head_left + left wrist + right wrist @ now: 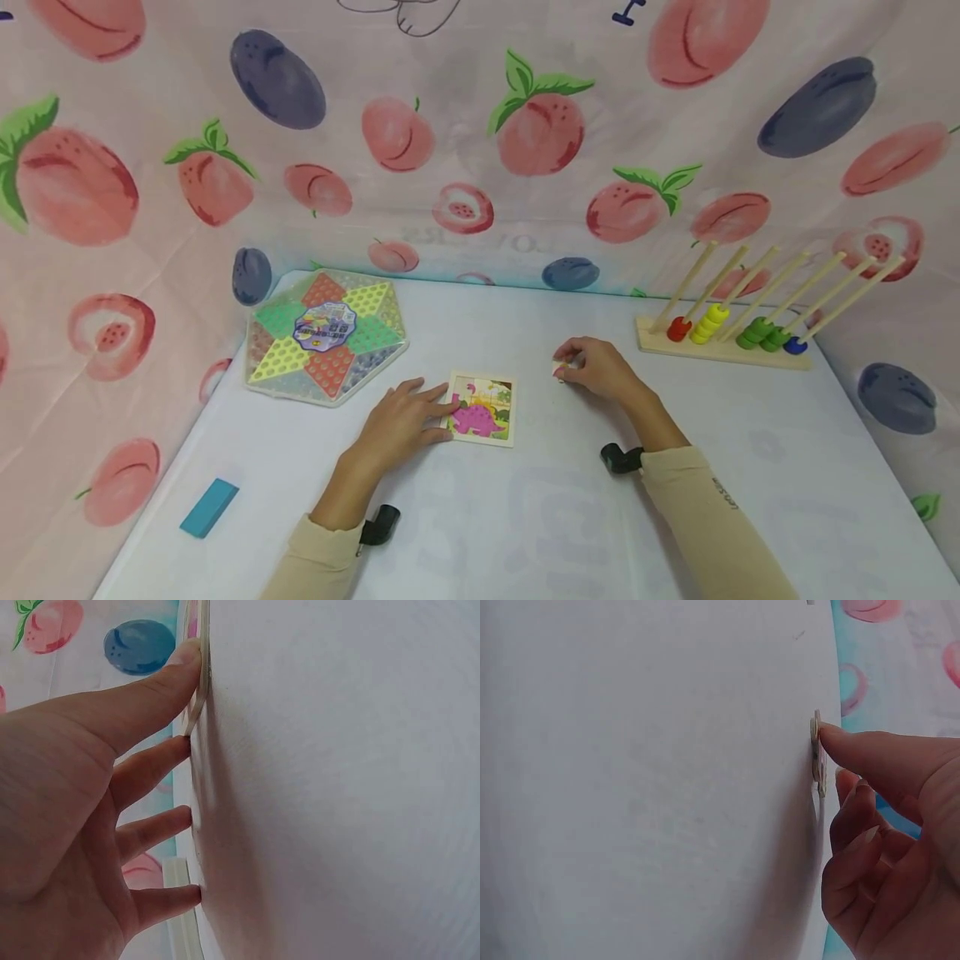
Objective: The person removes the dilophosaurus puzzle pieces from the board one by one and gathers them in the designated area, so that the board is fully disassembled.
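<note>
A small square jigsaw puzzle [480, 419] with a pink dinosaur picture lies flat on the table in the head view. My left hand [399, 427] rests at its left side, fingers spread and fairly straight. In the left wrist view the thumb of the left hand [67, 772] touches the puzzle's edge [204, 667], and the other fingertips reach the tabletop. To the right of the puzzle, my right hand [600, 367] pinches a small puzzle piece [558, 369]. The right wrist view has this puzzle piece [817, 750] edge-on at the thumb tip, close to the table surface.
A hexagonal Chinese checkers board [352, 337] lies at the back left. At the back right stands a wooden peg stand [750, 357] with coloured beads on several tall rods. A blue block [209, 508] lies at the front left. Fruit-patterned cloth [420, 83] hangs behind the white table [525, 533].
</note>
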A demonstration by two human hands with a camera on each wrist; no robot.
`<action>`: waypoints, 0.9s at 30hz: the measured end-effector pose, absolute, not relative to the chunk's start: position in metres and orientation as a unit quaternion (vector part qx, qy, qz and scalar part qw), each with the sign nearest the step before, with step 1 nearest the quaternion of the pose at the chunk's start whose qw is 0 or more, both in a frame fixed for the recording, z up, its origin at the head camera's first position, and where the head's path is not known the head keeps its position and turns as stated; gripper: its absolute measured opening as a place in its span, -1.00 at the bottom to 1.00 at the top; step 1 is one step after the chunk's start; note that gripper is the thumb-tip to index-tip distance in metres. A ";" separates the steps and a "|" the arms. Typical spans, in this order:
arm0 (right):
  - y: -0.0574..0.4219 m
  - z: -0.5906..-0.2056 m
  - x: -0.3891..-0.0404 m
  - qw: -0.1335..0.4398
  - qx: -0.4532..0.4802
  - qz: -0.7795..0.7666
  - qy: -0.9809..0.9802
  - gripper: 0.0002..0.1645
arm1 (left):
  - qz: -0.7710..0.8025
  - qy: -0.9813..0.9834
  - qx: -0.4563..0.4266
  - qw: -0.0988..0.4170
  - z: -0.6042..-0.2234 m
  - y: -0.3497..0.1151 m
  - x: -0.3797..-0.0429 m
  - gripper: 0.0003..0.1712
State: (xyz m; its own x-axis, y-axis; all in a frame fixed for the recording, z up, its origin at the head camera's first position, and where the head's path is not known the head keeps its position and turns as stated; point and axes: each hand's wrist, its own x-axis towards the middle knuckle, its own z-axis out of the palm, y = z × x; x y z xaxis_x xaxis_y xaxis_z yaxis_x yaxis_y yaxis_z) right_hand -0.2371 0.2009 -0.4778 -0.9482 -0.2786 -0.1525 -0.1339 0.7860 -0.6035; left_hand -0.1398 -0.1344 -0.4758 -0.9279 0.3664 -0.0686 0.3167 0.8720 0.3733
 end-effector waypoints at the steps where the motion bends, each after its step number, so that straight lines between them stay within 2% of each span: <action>1: 0.201 -0.478 -0.237 0.117 -0.110 -0.309 0.937 -0.71 | 0.180 0.965 0.177 0.068 -0.476 -0.135 -0.140 -0.43; 14: 0.191 -0.479 -0.237 0.110 -0.141 -0.337 0.925 -0.73 | 0.195 0.963 0.177 0.059 -0.478 -0.135 -0.136 -0.44; 21: 0.168 -0.462 -0.240 0.131 -0.161 -0.355 0.911 -0.68 | 0.198 0.963 0.174 0.053 -0.479 -0.134 -0.136 -0.35; 27: 0.143 -0.450 -0.243 0.136 -0.222 -0.366 0.894 -0.60 | 0.178 0.965 0.185 0.053 -0.478 -0.135 -0.137 -0.32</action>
